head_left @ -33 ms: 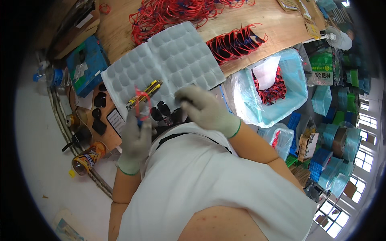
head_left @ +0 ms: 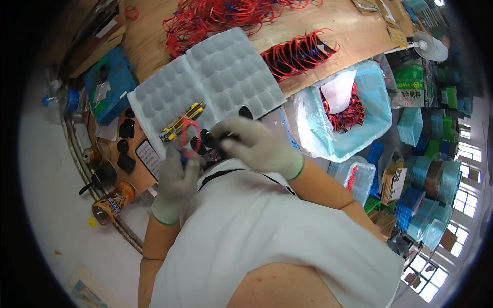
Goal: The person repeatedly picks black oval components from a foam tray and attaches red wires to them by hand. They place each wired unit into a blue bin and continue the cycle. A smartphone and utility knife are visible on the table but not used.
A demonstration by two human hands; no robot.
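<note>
My left hand [head_left: 177, 179], in a pale glove, is closed on a thin red wire loop [head_left: 191, 134] that rises above the fingers, with a small blue part low in the grip. My right hand [head_left: 259, 146], gloved too, is curled to the right of it; something dark is at its fingertips, too blurred to make out. Between the hands sit black oval pieces [head_left: 207, 137]. Another black oval piece [head_left: 245, 112] rests on the grey dimpled tray [head_left: 226, 66] just beyond my right hand. Yellow-handled cutters or pliers [head_left: 182, 121] lie on the tray's near left part.
A tangled heap of red wires [head_left: 215, 23] and a row of red-wired black pieces [head_left: 298, 55] lie beyond the tray. At right stands a lined blue bin [head_left: 377, 113]. Left are a blue box [head_left: 110, 84], a phone-like slab [head_left: 149, 158] and an orange-labelled bottle [head_left: 114, 203].
My right hand has moved left and slightly down, toward my left hand. A black oval piece now shows on the tray where that hand was. The red loop has shifted slightly right.
</note>
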